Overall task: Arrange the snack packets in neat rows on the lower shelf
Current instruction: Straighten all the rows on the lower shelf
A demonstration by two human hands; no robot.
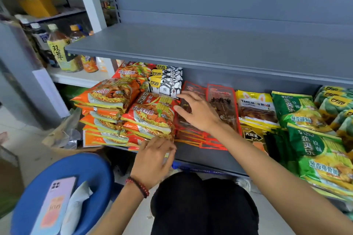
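Resting flat with fingers spread, the right hand (198, 112) lies on the red packets (223, 105) stacked mid-shelf. The left hand (154, 156), fingers curled and pinching at the front edge of the orange noodle packets (150, 114), sits at the lip of the lower shelf (206, 155). Bare shelf shows in front of the red stack; green noodle packets (315, 150) crowd the right side.
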